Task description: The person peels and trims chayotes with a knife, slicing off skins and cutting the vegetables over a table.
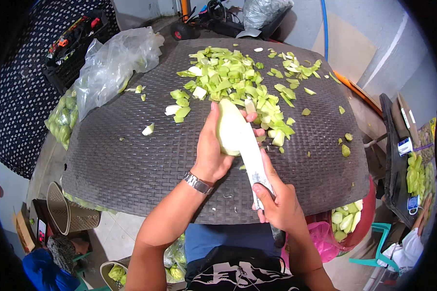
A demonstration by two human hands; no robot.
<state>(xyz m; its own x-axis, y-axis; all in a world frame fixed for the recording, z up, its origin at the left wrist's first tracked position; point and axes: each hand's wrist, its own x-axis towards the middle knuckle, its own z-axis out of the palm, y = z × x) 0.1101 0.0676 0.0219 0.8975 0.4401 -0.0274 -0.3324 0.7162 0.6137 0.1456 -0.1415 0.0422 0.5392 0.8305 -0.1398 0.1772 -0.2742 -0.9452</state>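
Note:
My left hand [210, 144], with a metal watch [197, 183] at its wrist, is wrapped round a pale green, peeled chayote [228, 125] above the table. My right hand [279, 202] grips a knife [252, 157] whose broad, whitish blade lies along the chayote's right side. The knife's dark handle end [277, 237] sticks out below my right hand. Just beyond both hands lies a heap of green peelings [228, 75], with more pieces scattered to the right. Left-hand fingertips show behind the blade.
The woven-pattern table [131, 160] carries a clear plastic bag [119, 60] at its left edge, beside a bag of green chayotes [63, 119]. Below right stands a red tub [361, 230] with peeled pieces. A beige basket [75, 213] sits lower left. People are at both lower sides.

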